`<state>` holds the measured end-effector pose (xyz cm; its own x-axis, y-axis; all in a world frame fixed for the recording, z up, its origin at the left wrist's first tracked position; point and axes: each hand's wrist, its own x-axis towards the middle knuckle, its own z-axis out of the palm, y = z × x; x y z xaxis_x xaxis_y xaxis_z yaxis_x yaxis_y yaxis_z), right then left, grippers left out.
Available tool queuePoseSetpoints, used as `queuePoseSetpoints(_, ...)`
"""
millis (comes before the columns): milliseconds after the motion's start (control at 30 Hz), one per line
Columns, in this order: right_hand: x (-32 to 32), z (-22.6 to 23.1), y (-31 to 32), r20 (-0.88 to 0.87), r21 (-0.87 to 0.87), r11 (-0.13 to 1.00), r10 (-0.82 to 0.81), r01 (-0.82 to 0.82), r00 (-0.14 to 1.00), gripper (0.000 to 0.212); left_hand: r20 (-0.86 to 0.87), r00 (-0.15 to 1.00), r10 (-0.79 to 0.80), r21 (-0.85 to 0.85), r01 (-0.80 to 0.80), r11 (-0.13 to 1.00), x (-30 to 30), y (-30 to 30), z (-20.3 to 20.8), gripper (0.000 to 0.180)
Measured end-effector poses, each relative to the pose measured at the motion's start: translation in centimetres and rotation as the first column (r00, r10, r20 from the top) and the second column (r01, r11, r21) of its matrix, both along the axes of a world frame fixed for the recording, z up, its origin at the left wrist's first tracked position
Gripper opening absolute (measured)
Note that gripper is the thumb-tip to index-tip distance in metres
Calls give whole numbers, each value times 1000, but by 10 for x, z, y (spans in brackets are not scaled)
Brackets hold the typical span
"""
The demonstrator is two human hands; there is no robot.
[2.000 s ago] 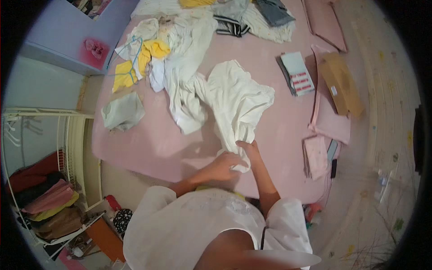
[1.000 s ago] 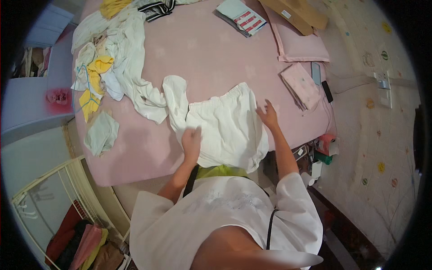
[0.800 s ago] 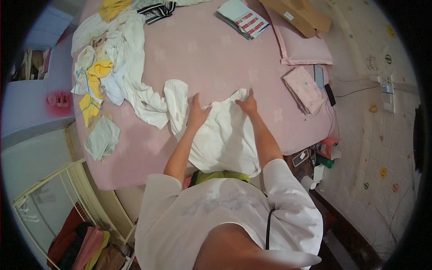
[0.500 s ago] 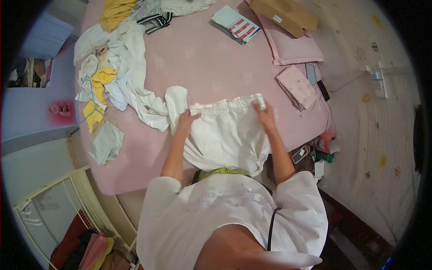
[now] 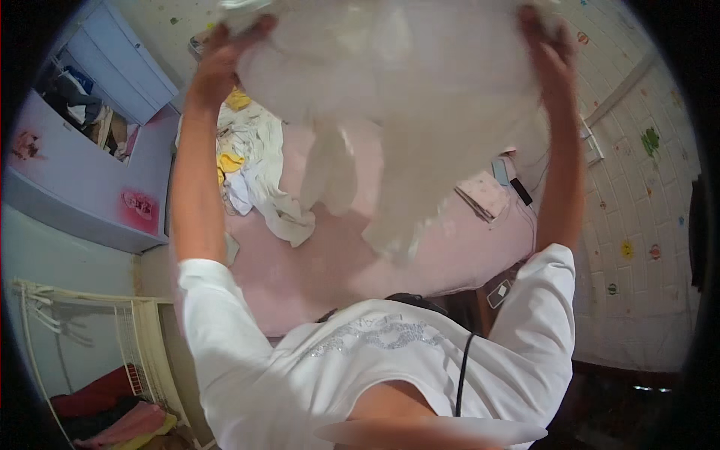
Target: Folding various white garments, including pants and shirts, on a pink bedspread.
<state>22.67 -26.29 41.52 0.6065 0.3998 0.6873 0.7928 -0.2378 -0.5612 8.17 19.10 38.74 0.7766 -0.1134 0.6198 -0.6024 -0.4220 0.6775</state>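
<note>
White trousers [image 5: 442, 135] with a gathered waistband hang stretched between my two raised hands, smeared by motion. My left hand [image 5: 225, 60] is closed on the waistband at one end, near the top edge of the view. At the other end my right hand [image 5: 549, 49] grips it too, its fingers blurred. The trouser legs dangle over a bed with a pink sheet [image 5: 262, 281] and hide much of its far part. To the left on the bed lies a heap of white clothes [image 5: 266, 176] with a yellow cloth [image 5: 231, 163] among them.
A folded pink patterned cloth [image 5: 480, 196], a phone [image 5: 500, 172] and a black device [image 5: 521, 192] lie at the bed's right side. A lilac cabinet [image 5: 97, 172] stands left. A cream rack [image 5: 146, 345] with clothes is at lower left. The patterned wall [image 5: 630, 217] closes off the right.
Both hands have lifted the trousers from near my body, up and away from me over the bed. My arms are now stretched out, hands farther apart. The trouser legs have swung down.
</note>
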Motion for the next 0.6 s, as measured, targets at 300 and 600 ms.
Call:
queuePoseSetpoints(300, 82, 54, 8, 530, -106, 832, -415, 544, 739, 40, 32, 905, 424, 48, -425, 904, 17, -47, 78, 56)
queuePoseSetpoints(600, 56, 131, 74, 251, 182, 930, -358, 320, 899, 39, 480, 486, 730, 0, -833, 554, 24, -8, 150, 73)
